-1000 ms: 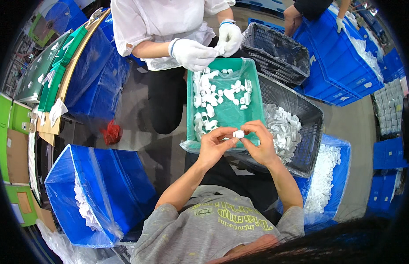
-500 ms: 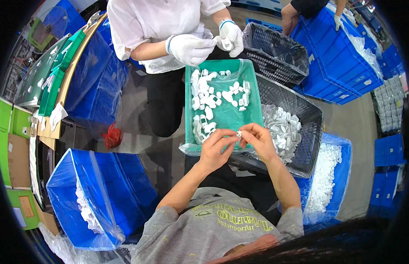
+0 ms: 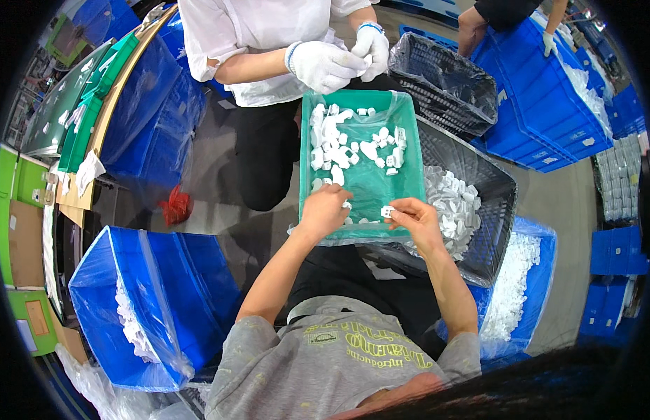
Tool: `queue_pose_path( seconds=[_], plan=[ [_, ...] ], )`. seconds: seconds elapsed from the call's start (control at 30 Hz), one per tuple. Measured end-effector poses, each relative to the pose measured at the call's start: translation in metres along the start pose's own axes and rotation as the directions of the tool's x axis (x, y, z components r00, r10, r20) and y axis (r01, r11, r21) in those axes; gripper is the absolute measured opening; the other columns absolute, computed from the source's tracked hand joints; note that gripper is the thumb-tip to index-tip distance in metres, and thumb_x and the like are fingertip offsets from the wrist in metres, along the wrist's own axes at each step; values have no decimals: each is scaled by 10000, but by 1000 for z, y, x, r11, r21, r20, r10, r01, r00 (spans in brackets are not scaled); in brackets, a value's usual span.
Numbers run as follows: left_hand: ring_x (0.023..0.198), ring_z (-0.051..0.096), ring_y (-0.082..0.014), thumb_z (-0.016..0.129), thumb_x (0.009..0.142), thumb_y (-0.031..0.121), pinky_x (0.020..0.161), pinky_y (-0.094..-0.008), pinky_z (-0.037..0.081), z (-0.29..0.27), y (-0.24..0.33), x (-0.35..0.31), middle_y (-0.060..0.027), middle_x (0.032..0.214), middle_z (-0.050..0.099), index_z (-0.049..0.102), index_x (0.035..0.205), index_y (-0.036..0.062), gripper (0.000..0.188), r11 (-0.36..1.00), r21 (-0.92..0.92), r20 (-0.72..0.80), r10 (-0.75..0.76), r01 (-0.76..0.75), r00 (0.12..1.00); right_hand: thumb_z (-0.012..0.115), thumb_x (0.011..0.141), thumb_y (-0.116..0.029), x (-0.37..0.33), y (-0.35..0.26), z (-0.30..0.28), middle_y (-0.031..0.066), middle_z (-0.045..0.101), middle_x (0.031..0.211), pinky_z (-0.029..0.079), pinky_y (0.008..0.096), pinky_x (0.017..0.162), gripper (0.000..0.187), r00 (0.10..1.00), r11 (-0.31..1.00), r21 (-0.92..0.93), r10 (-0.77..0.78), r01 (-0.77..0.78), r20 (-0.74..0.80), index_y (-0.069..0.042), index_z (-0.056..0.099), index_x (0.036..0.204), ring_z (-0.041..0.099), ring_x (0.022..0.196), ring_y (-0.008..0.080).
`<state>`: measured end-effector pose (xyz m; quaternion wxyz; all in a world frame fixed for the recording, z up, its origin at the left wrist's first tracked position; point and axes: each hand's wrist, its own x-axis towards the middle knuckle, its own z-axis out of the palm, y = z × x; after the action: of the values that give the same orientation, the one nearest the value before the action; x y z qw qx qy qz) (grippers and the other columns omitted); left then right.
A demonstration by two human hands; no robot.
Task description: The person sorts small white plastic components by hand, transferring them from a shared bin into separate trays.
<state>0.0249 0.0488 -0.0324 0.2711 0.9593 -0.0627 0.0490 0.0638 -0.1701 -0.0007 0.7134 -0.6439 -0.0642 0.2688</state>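
Between the thumb and fingers of my right hand (image 3: 417, 218) is a small white plastic piece (image 3: 387, 211) with dark openings in its face, held above the near right part of the green tray (image 3: 417, 157). My left hand (image 3: 325, 212) reaches into the tray's near left corner, its fingers bent down among white plastic parts (image 3: 335, 133). One small white part (image 3: 347, 205) shows by its fingertips; whether they grip it is hidden. More white parts lie along the tray's left side and in a loose group at its far right.
Opposite, a person's gloved hands (image 3: 328, 66) handle a small white part. A black crate (image 3: 503, 189) of white pieces stands right of the tray. Blue bins (image 3: 199, 280) with white parts flank me on both sides. Another person's hand (image 3: 550, 44) rests at a large blue bin (image 3: 528, 91).
My hands have come apart from the piece they both held. The left moved left into the tray; the right keeps the piece, slightly to the right. The gloved hands drew closer together.
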Motion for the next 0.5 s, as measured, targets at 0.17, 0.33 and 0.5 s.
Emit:
queue_pose_path(
  seconds=[0.17, 0.33, 0.5],
  plan=[
    [861, 581, -223, 660, 644, 160, 712, -381, 472, 12, 4, 10, -53, 866, 596, 639, 905, 98, 269, 959, 277, 185, 3, -55, 983, 603, 808, -44, 0, 4, -3, 109, 636, 865, 495, 265, 615, 177, 1000, 1000, -5, 9, -9, 0, 29, 593, 969, 617, 734, 159],
    [810, 607, -245, 671, 629, 197, 677, -379, 483, 16, 6, 11, -77, 815, 607, 628, 842, 101, 237, 917, 395, 264, -172, 56, 949, 605, 805, -48, -2, 5, -5, 104, 637, 847, 493, 265, 607, 170, 1000, 1000, -18, 1, -2, -15, 28, 599, 957, 612, 719, 153],
    [819, 609, -252, 660, 639, 192, 690, -378, 481, 15, -3, 11, -97, 803, 631, 634, 905, 103, 281, 947, 319, 336, -143, 30, 931, 599, 809, -46, -4, 5, -5, 97, 635, 837, 489, 259, 608, 167, 1000, 1000, -27, -7, 7, -1, 25, 597, 961, 606, 709, 145]
  ],
)
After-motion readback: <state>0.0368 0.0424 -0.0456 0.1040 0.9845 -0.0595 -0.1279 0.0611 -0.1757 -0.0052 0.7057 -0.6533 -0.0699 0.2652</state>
